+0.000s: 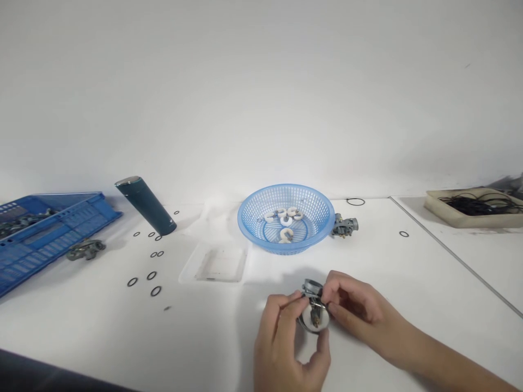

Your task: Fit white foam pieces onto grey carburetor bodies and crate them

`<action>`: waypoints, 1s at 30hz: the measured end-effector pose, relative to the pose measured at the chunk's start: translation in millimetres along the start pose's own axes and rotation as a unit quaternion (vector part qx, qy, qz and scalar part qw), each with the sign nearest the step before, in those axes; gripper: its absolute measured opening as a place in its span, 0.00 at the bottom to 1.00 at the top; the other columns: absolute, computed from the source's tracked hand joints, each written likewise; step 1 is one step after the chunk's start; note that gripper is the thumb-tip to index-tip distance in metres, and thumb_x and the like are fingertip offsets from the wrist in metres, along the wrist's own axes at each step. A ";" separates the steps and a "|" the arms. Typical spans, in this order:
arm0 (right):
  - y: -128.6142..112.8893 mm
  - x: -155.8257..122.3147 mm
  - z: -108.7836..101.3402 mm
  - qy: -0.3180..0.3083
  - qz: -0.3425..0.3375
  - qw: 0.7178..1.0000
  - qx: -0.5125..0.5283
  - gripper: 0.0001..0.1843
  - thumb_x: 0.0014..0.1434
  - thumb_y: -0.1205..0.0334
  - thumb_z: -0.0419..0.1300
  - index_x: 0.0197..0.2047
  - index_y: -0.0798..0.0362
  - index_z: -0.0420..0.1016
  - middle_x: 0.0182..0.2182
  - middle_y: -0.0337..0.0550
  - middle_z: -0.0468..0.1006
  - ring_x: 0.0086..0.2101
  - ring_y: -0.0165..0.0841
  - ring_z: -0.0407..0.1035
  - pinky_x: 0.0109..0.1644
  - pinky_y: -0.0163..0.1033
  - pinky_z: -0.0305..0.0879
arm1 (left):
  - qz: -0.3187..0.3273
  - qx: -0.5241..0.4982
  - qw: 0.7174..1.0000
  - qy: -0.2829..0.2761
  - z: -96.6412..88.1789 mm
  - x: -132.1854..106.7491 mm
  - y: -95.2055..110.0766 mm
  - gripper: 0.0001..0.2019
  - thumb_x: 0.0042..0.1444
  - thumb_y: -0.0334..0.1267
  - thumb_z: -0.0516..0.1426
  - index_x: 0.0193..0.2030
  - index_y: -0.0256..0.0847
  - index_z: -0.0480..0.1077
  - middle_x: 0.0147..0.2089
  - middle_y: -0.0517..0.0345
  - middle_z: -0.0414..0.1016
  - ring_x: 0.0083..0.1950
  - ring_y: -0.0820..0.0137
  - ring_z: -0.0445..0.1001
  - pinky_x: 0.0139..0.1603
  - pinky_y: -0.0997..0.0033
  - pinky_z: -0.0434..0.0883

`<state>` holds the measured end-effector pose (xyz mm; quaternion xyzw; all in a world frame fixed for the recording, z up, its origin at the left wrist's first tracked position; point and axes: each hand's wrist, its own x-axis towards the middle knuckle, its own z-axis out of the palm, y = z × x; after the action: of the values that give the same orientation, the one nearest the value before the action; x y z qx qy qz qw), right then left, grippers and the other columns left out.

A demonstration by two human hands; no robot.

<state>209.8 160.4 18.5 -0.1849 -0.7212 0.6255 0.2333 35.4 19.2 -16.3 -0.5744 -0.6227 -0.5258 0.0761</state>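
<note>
A small grey metal carburetor (312, 287) with a white ring-shaped float (309, 321) in its open bowl side is held above the table near the front. My left hand (288, 343) grips it from the left, fingers at its upper edge and thumb beneath. On the other side, my right hand (359, 307) is closed in a pinch against the carburetor's edge beside the float. Whatever small part lies between those right fingertips is hidden. Beyond my hands, a blue plastic basket (286, 247) holds several white floats (292, 212).
Another carburetor (345, 225) sits right of the basket, and one (85, 249) by a blue crate (53, 231). A dark green flask (147, 206) leans near several black rubber rings (156, 291). A shallow clear tray (223, 264) lies centrally. A beige tray (461, 215) holds black rings.
</note>
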 end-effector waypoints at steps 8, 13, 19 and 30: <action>-4.6 -0.2 -0.2 -0.007 -0.002 1.000 0.002 0.19 0.81 0.40 0.65 0.46 0.47 0.77 0.39 0.40 0.71 0.37 0.36 0.63 0.41 0.39 0.58 | -0.004 -0.002 1.000 -0.004 -0.6 -0.6 0.1 0.22 0.64 0.31 0.64 0.64 0.48 0.76 0.56 0.49 0.79 0.55 0.62 0.85 0.56 0.62 0.89; -1.0 -0.3 -0.2 -0.016 -0.016 1.000 0.022 0.17 0.81 0.42 0.66 0.47 0.47 0.76 0.39 0.41 0.73 0.38 0.37 0.64 0.41 0.40 0.59 | -0.008 0.001 1.000 -0.008 -0.7 -1.1 0.1 0.22 0.64 0.31 0.63 0.64 0.48 0.76 0.57 0.48 0.78 0.57 0.61 0.85 0.56 0.61 0.90; -2.6 -5.2 1.3 -0.020 0.006 0.999 0.041 0.15 0.79 0.45 0.68 0.56 0.44 0.71 0.43 0.39 0.70 0.41 0.37 0.64 0.45 0.40 0.62 | -0.027 -0.010 0.999 -0.020 -1.3 1.1 0.3 0.21 0.62 0.31 0.63 0.62 0.48 0.76 0.58 0.46 0.78 0.55 0.60 0.85 0.49 0.62 0.90; -9.8 -4.5 -1.3 -0.056 -0.045 0.994 -0.083 0.47 0.59 0.71 0.67 0.75 0.33 0.56 0.54 0.42 0.67 0.48 0.43 0.69 0.49 0.46 0.70 | -0.038 -0.044 0.998 -0.027 -3.1 3.8 -0.3 0.20 0.61 0.29 0.63 0.58 0.50 0.76 0.54 0.52 0.83 0.48 0.63 0.86 0.40 0.67 0.87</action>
<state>214.5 157.5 27.9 -0.1356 -0.7900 0.5619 0.2044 32.3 19.4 -12.4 -0.5670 -0.6227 -0.5391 0.0137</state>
